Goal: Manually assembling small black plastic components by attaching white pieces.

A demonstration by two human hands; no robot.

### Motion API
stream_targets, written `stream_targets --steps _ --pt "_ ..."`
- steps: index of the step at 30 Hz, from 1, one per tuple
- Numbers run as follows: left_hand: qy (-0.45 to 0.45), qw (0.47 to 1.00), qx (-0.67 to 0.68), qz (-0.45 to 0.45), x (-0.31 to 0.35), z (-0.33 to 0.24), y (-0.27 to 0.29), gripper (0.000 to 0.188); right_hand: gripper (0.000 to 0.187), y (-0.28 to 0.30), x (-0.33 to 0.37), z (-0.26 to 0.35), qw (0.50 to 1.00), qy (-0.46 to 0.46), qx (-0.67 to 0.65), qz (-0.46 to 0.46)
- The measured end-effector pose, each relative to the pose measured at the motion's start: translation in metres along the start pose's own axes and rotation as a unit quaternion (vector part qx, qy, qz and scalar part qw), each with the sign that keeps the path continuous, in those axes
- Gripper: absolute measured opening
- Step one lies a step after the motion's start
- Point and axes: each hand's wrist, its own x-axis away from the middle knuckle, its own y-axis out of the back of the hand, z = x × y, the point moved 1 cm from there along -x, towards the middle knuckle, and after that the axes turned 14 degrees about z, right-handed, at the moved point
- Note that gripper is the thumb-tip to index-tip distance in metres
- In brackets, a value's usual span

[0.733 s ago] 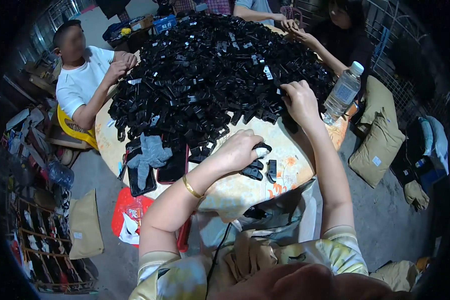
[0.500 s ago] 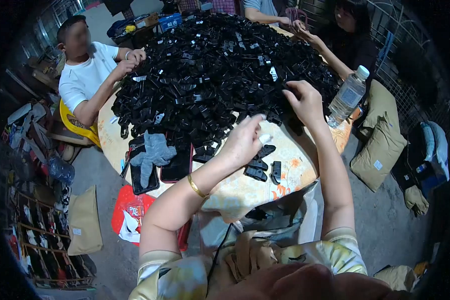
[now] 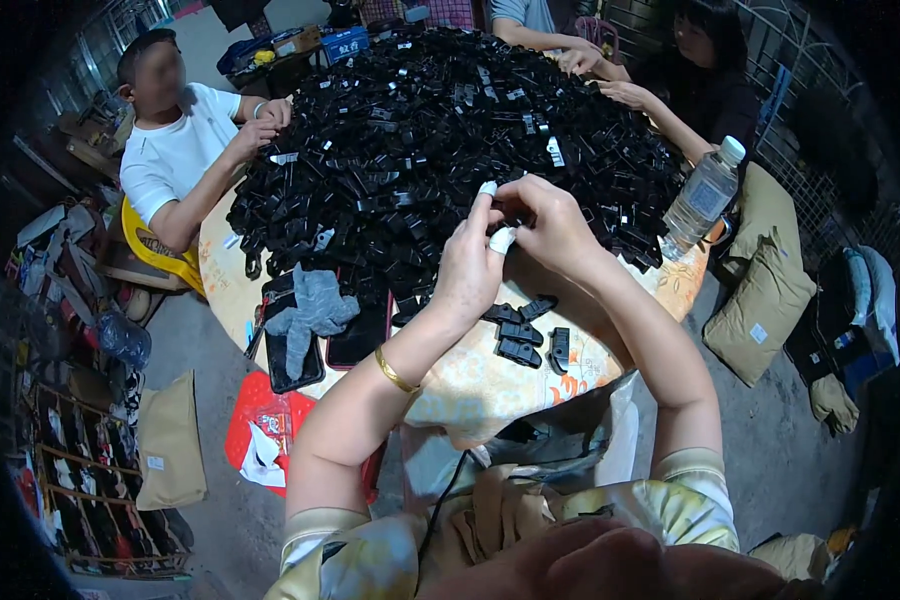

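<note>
My left hand (image 3: pixel 469 268) and my right hand (image 3: pixel 552 226) meet over the near edge of a big heap of black plastic clip-like parts (image 3: pixel 400 160). Both have their fingers pinched together at the tips. Something small and dark seems to sit between them, but the fingers cover most of it. White wrapping shows on two fingertips of the left hand, and a gold bangle circles that wrist. Just below the hands, several black parts (image 3: pixel 519 331) lie apart from the heap on the patterned tablecloth (image 3: pixel 460 385).
A clear water bottle (image 3: pixel 702 198) stands at the table's right edge. Left of my arm lie a grey glove (image 3: pixel 315 305) and a dark phone (image 3: pixel 358 348). A person in white (image 3: pixel 180 150) sits at the left; others work across the far right. Stuffed sacks (image 3: pixel 765 305) rest on the floor.
My right hand has come left from the heap's right side to meet my left hand. The left hand has risen slightly, and the fingers of both are now pinched together.
</note>
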Motion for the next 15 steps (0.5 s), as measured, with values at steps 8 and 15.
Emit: stream_targets --steps 8,15 --pt "0.094 0.915 0.367 0.139 -0.005 -0.002 0.008 0.031 0.035 0.022 -0.013 0.006 0.983 -0.024 -0.056 0.174" --pt "0.166 0.89 0.414 0.096 -0.008 0.001 0.003 0.031 0.042 0.077 -0.066 -0.049 0.977 -0.131 -0.058 0.158"
